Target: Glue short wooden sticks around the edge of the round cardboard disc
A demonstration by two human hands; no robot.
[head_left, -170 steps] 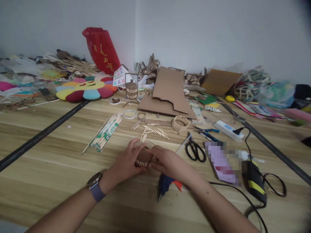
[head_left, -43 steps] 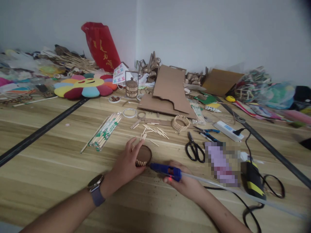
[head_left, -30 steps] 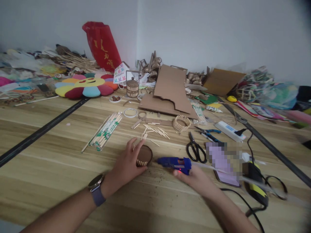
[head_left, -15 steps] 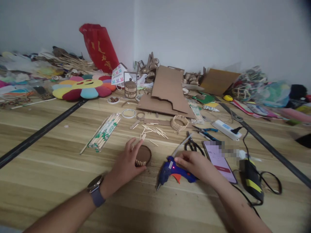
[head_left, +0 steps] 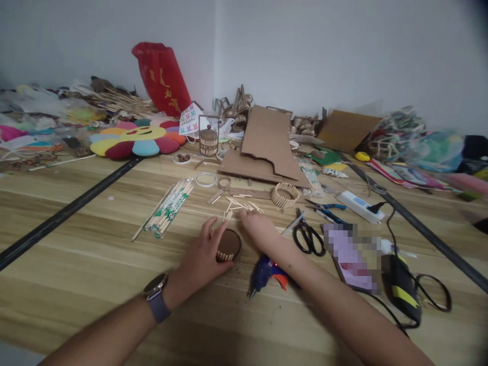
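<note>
My left hand [head_left: 202, 249], with a watch on its wrist, curls round a round brown cardboard base [head_left: 230, 243], thumb at the near side. Short wooden sticks stand along the base's near edge, and a few more show by my fingertips. My right hand [head_left: 256, 223] reaches down to the loose short sticks [head_left: 249, 205] beyond the base. Its fingertips are mostly hidden, so any grip is unclear. Under my right forearm lies a blue hot glue gun [head_left: 263, 274] with an orange trigger, its nozzle pointing toward me. A glue stick [head_left: 293, 222] sticks out behind it.
Black scissors [head_left: 308, 239], blue-handled pliers [head_left: 328, 206], a phone [head_left: 348, 259] and a power strip [head_left: 360, 206] lie to the right. A ring of sticks [head_left: 285, 195] and cardboard sheets [head_left: 267, 145] are farther back. Packed sticks [head_left: 171, 208] lie left.
My right hand has let go of the glue gun, which stays on the table, and moved left and away from me to the loose sticks. My left hand keeps its place round the base.
</note>
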